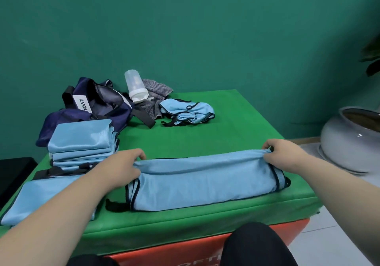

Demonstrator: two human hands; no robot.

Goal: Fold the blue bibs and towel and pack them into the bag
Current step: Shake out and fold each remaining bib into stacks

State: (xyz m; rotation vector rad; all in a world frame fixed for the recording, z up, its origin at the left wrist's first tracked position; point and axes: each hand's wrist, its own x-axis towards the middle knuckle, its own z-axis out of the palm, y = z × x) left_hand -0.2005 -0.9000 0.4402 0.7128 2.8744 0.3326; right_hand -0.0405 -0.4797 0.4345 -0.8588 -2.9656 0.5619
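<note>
The bib (201, 185) in hand lies as a long band across the near part of the green tabletop (205, 138), its dark-trimmed ends pointing left and right and a black strap poking out at the lower left. The left hand (125, 163) pinches the far edge at the left corner, and the right hand (281, 152) pinches the same edge at the right corner, fingers curled round the cloth. That edge is lifted slightly off the tabletop, so the step appears to be a lengthwise fold.

To do it well, both corners should travel together with the edge taut between them and land square on the near edge. The trim should line up at each end. The loose strap wants tucking inside before the crease is pressed, or it will likely dangle out of the finished packet.

Just left, a stack of folded bibs (80, 140) sets the size to match, and 1 flat blue piece (41, 195) lies under the left forearm. Further back, unfolded bibs (185, 111) sit in a heap beside the grey striped towel (158, 97). A clear bottle (135, 86) rests on the towel. The navy bag (92, 109) slumps open behind the stack. A grey ceramic pot (349, 140) stands off the tabletop to the right.
</note>
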